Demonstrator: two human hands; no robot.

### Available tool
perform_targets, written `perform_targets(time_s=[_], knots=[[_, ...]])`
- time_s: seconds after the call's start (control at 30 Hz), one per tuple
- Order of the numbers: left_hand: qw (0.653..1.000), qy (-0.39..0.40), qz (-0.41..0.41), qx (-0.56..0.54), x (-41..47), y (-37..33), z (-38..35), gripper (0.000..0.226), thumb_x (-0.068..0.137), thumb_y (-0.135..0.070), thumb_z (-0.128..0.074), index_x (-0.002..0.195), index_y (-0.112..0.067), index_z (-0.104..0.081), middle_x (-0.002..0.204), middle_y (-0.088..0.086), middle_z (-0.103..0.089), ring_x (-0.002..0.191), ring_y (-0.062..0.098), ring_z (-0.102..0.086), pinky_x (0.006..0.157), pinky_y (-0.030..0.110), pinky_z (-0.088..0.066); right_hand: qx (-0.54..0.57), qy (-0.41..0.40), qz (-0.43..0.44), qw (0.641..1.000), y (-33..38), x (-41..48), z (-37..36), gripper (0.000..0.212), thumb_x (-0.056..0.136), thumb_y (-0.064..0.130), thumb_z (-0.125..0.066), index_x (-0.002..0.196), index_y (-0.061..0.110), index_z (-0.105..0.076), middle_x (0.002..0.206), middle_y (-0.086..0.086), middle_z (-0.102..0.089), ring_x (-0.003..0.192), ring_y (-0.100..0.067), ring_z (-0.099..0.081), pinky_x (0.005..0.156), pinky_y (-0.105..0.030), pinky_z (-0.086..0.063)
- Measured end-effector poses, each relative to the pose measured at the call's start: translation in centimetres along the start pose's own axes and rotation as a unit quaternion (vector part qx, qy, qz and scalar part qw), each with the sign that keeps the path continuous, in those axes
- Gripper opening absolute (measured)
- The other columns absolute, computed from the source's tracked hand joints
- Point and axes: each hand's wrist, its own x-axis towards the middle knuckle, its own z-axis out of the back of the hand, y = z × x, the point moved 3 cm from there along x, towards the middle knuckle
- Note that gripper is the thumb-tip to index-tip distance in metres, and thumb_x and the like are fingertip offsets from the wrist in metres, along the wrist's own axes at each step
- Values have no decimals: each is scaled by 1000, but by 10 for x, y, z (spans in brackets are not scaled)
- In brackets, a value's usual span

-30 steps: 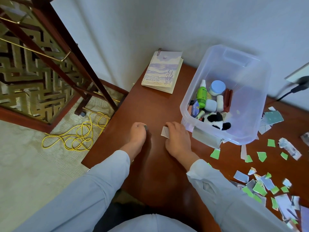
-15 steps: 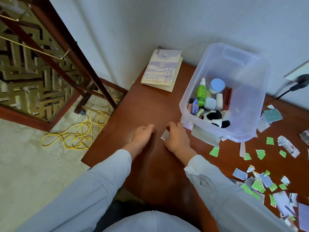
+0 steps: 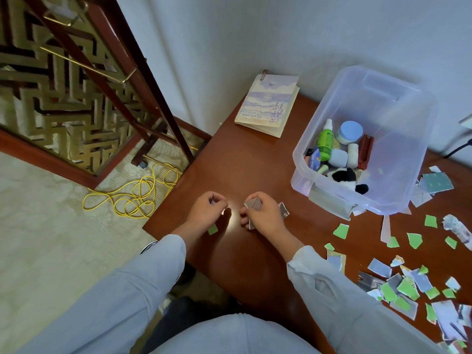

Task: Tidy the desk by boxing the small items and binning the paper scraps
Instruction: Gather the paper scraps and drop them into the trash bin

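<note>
A second ago both hands lay knuckles-down on the reddish-brown wooden counter [image 3: 242,169] with one pale scrap between them. Now both are curled. The right hand [image 3: 263,215] grips folded grey paper scraps [image 3: 252,203]. The left hand [image 3: 208,213] shows a pale sliver at its fingertips; whether it pinches it I cannot tell. A small green paper scrap [image 3: 212,229] now shows by the left wrist. The spiral-bound notebook [image 3: 268,106] reads "Moon And Sea". The clear plastic box [image 3: 408,123] holds the small items, and torn green and grey paper pieces [image 3: 408,284] lie at the right.
</note>
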Motion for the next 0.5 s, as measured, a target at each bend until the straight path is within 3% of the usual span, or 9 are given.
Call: perform_targets(time_s=[0.1, 0.23, 0.33, 0.5], knots=[[998, -13, -3, 62, -8, 19, 12, 9, 80, -22, -69, 87, -22, -62, 93, -1, -65, 87, 18, -60, 71, 28, -45, -26, 23, -11, 999, -3, -3, -11, 28, 82, -9, -46, 92, 12, -63, 68, -12, -65, 51, -24, -55, 58, -38, -44], [979, -38, -2, 199, -26, 34, 19, 31, 72, -39, -75, 95, -32, -56, 97, -14, -61, 91, 16, -61, 79, 31, -51, -61, 12, 19, 998, -7, -9, -17, 31, 82, -6, -52, 89, 20, -66, 68, -7, -62, 50, -18, -55, 56, -32, -46], [966, -63, -21, 250, -34, 40, 20, 46, 72, -44, -77, 109, -33, -52, 111, -10, -59, 100, 19, -61, 79, 30, -50, -76, 4, 36, 996, -11, -11, -17, 32, 81, -3, -54, 86, 26, -67, 70, -3, -63, 54, -16, -56, 58, -32, -48], [960, -78, -37, 266, -39, 42, 16, 34, 76, -38, -75, 104, -33, -55, 111, -4, -59, 94, 23, -62, 71, 29, -46, -76, 3, 39, 996, -16, -15, -14, 32, 80, -3, -54, 86, 26, -66, 72, -6, -64, 56, -18, -56, 59, -33, -48]])
